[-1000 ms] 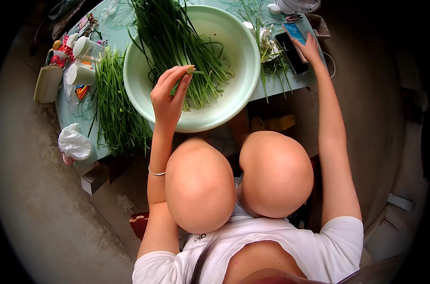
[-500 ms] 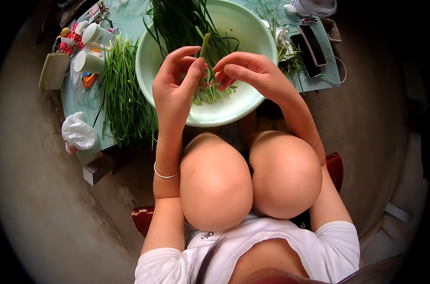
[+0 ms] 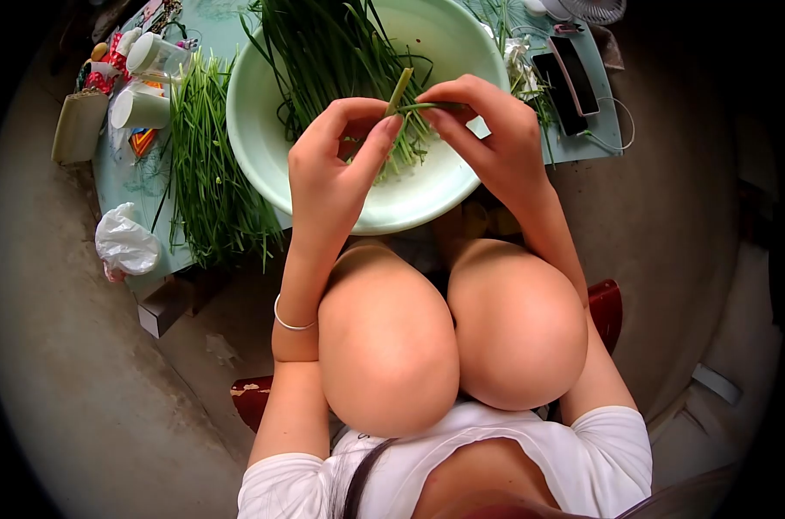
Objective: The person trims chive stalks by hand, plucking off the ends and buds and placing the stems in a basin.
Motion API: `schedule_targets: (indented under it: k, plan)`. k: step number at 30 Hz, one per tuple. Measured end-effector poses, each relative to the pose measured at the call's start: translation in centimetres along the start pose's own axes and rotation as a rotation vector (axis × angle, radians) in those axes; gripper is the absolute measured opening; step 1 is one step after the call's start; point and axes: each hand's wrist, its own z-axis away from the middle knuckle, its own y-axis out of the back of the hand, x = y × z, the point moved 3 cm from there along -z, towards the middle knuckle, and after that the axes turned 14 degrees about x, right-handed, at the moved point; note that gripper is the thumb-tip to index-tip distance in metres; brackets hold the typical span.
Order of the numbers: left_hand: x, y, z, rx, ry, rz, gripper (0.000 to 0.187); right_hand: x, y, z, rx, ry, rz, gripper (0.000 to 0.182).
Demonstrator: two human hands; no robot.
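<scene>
1. Green, one leaf [image 3: 425, 105] is stretching above one basin [image 3: 462, 43].
2. The left hand [image 3: 345, 151], half curled, is pinching it and one pale stem [image 3: 401, 84].
3. The right hand [image 3: 496, 130], fingers bent, is pinching the leaf too.
4. One bundle [image 3: 328, 65] is lying inside, one pile [image 3: 211, 164] left.
5. Two cups [image 3: 142, 106] are sitting far left, two phones [image 3: 574, 76] far right.

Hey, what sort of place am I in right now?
Probably a home, though a small workroom is possible: a wide basin holds long greens, with a phone and small fan nearby.
</scene>
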Motion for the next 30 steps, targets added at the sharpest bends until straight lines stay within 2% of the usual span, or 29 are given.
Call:
schedule_targets:
  k: [2, 4, 8, 11, 15, 17, 26, 30]
  plan:
    - [0.0, -0.2, 0.0, -0.027, 0.037, -0.020, 0.012, -0.2, 0.0, 0.0, 0.014, 0.021, -0.010, 0.016]
    - [0.0, -0.3, -0.1, -0.032, 0.032, 0.004, 0.012, -0.6, -0.1, 0.0, -0.036, 0.130, 0.006, 0.018]
    - [0.3, -0.6, 0.2, -0.059, 0.050, 0.035, 0.013, -0.5, 0.0, -0.1, 0.038, 0.201, 0.010, 0.016]
    - [0.6, -0.6, 0.4, -0.083, 0.104, 0.059, 0.013, -0.2, 0.2, 0.1, 0.035, 0.190, 0.004, 0.023]
    - [0.7, -0.8, 0.3, -0.104, 0.111, 0.062, 0.013, -0.2, 0.5, 0.0, 0.084, 0.163, 0.011, 0.023]
    - [0.6, -0.8, 0.4, -0.111, 0.113, 0.062, 0.013, 0.0, 0.5, -0.2, 0.185, 0.193, 0.004, 0.015]
    - [0.3, -0.8, 0.4, -0.124, 0.093, 0.035, 0.014, 0.4, 1.0, -0.3, 0.260, 0.022, -0.005, 0.011]
    - [0.3, -0.8, 0.5, -0.134, 0.091, 0.022, 0.014, 1.0, 1.4, -0.3, 0.304, 0.014, 0.006, 0.009]
